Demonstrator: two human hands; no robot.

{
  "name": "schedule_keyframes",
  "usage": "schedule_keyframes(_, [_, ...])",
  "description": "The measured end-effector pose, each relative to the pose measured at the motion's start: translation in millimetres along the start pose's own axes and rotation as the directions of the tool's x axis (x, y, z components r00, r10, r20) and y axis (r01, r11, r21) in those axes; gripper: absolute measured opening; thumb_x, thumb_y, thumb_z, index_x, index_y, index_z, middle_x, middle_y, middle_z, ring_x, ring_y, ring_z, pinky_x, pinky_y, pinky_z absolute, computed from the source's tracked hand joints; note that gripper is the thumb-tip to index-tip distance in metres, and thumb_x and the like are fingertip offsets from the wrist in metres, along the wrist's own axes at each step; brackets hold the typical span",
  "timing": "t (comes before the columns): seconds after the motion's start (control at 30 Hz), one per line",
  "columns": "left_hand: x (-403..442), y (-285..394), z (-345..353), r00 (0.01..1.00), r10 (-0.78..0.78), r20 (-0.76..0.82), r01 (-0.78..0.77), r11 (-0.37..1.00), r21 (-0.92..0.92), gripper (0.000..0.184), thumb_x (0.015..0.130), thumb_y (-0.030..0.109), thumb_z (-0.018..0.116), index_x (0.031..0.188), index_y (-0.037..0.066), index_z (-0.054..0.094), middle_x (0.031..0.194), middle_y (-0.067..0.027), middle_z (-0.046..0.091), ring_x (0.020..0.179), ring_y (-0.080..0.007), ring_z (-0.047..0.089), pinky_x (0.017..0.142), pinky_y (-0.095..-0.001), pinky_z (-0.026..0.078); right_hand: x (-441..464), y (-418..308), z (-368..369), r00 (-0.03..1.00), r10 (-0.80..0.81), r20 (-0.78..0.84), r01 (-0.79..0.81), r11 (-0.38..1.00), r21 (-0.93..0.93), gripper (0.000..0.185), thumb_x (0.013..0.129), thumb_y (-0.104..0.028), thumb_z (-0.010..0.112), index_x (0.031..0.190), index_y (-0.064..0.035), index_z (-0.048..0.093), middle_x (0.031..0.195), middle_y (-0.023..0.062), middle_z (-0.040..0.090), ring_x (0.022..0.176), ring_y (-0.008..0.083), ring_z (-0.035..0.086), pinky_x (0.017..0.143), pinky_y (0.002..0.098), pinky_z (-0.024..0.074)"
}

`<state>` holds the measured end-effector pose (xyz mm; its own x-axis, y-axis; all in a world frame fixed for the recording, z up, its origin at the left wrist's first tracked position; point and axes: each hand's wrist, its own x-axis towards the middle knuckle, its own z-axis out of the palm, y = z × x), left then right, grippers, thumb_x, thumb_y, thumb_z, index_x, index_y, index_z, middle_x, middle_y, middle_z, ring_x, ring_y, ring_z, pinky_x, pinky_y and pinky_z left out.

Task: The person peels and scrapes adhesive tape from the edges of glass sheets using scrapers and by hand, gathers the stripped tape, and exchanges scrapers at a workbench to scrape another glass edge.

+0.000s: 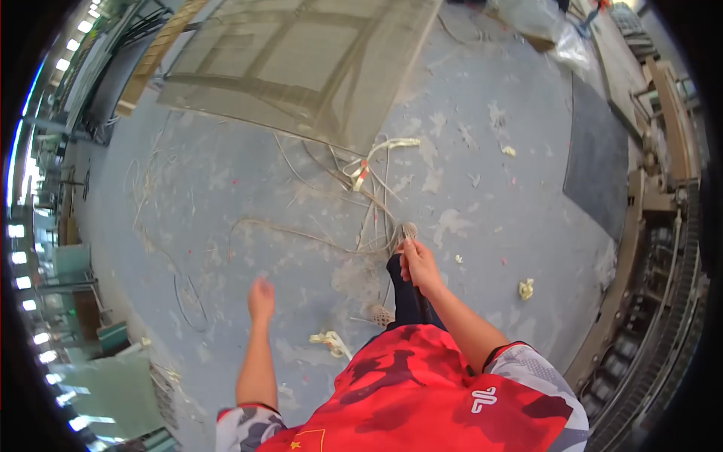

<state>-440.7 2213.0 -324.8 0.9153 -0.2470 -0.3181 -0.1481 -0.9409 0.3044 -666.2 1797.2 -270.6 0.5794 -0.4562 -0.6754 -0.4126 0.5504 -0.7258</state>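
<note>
My right hand [419, 265] is in front of my leg, over the forward shoe [408, 229]. Its fingers are curled closed, and whatever they may hold is too small to make out. Out to the left hangs my left hand [261, 300], blurred by motion, with only bare floor beneath it. Around the forward shoe lies a tangle of pale cords [331, 242] and thin strips. A yellowish crumpled strip with an orange-red patch [359, 175] sits just beyond it. The rear shoe [381, 314] is partly hidden by my dark trouser leg.
A large glass-like sheet [301, 68] stands ahead. Crumpled yellow scraps [331, 343] litter the grey floor [467, 301]. On the right are a dark mat [595, 154] and a long roller machine [640, 354]; glass panes [113, 395] stand at the left.
</note>
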Motion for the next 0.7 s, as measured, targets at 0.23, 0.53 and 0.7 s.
schedule_keyframes(0.23, [370.7, 346.5, 12.3, 0.812, 0.383, -0.441, -0.429, 0.903, -0.006, 0.067, 0.095, 0.049, 0.061, 0.145, 0.006, 0.047, 0.148, -0.0211, 0.046, 0.138, -0.0384, 0.041, 0.115, -0.0453, 0.033, 199.8, -24.0, 5.2, 0.969, -0.229, -0.089, 0.198, 0.942, -0.27, 0.036, 0.104, -0.036, 0.052, 0.103, -0.0028, 0.065, 0.076, 0.0104, 0.062, 0.072, 0.0215, 0.061, 0.068, 0.0351, 0.0468])
schedule_keyframes(0.53, [420.3, 406.8, 85.4, 0.923, 0.155, -0.352, -0.083, 0.974, 0.211, 0.092, 0.092, 0.076, 0.038, 0.159, 0.015, 0.023, 0.165, -0.0192, 0.016, 0.152, -0.0413, 0.011, 0.121, -0.0598, 0.008, 234.7, -29.8, 55.2, 0.98, -0.068, -0.185, 0.032, 0.98, -0.194, 0.036, 0.102, -0.039, 0.056, 0.109, -0.0044, 0.063, 0.069, 0.0126, 0.059, 0.063, 0.0269, 0.059, 0.061, 0.037, 0.045])
schedule_keyframes(0.7, [422.6, 402.4, 87.7, 0.914, 0.163, -0.371, -0.089, 0.974, 0.209, 0.092, 0.091, 0.078, 0.039, 0.159, 0.018, 0.026, 0.165, -0.0158, 0.018, 0.151, -0.0403, 0.014, 0.12, -0.0595, 0.01, 238.8, -26.0, 84.4, 0.954, -0.108, -0.28, 0.082, 0.991, -0.104, 0.037, 0.102, -0.039, 0.056, 0.108, -0.0032, 0.063, 0.067, 0.0127, 0.058, 0.061, 0.026, 0.057, 0.061, 0.0361, 0.0447])
